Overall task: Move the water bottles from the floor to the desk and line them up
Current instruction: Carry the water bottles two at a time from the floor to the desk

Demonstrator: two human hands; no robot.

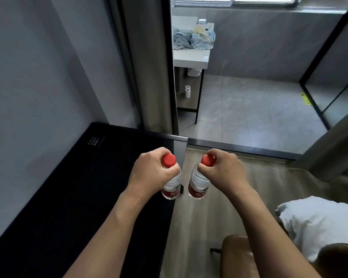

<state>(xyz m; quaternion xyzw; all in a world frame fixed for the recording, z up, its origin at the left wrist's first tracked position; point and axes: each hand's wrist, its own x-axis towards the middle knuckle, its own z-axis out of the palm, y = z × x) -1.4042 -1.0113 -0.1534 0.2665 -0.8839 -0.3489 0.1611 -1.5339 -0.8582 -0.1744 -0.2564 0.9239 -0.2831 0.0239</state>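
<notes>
Nearest the person, a brown leather chair (249, 255) sits low on the right, with a white pillow (317, 223) beyond it. The left hand (151, 171) grips the neck of one water bottle (171, 187) just under its red cap, hanging over the right edge of the black desk (78, 187). The right hand (223, 169) grips a second bottle (197, 185) the same way, above the wood floor (209, 197) just beside that edge. The bottles hang upright, near each other but apart. The desk's dark top stretches left to the grey wall (28, 77). Farther on, a doorway opens onto a tiled floor (249, 109) with a white counter (191, 57).
</notes>
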